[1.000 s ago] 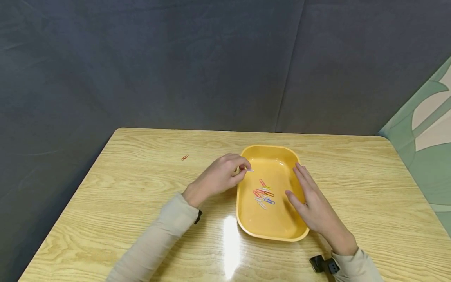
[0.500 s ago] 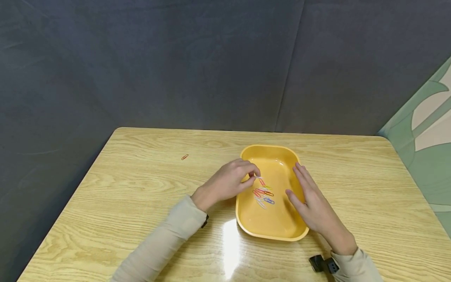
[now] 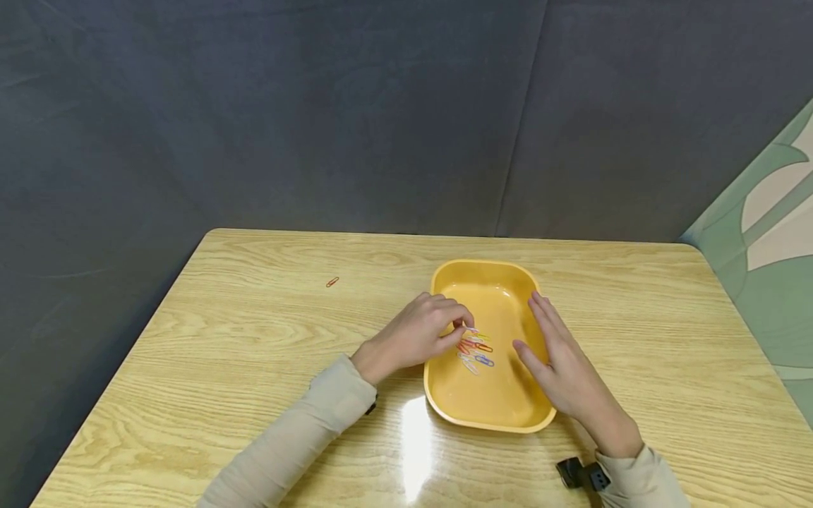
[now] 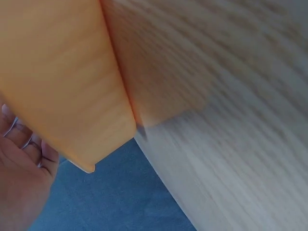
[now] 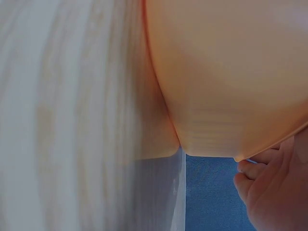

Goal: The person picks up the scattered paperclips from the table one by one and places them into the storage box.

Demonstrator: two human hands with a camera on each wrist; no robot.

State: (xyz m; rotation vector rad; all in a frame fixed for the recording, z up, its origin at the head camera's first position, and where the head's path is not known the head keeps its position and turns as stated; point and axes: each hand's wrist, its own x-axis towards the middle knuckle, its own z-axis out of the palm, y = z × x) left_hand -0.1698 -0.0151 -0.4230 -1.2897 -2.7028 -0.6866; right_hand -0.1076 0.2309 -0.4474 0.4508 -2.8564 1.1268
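My left hand (image 3: 419,333) reaches over the left rim of a yellow plastic tray (image 3: 492,402). Its thumb and forefinger pinch a small white paper clip (image 3: 471,329), close above a loose pile of paper clips (image 3: 484,360) in red, yellow, white and blue. The fingers partly cover the pile's upper left. My right hand (image 3: 562,363) lies along the tray's right wall, fingers straight and thumb spread inward over the tray. In the left wrist view the tray's outer side hides part of the left hand (image 4: 24,168); the right wrist view shows the right hand (image 5: 281,187) at the rim.
One red paper clip (image 3: 332,281) lies by itself on the wood-grain table (image 3: 209,367), left of the tray. A dark cloth partition (image 3: 356,127) rises behind the table's far edge. A green leaf-patterned surface (image 3: 781,303) is at the right.
My left hand has moved right and slightly nearer, carrying the white paper clip from the tray's left rim to just over the pile. The right hand has stayed in place.
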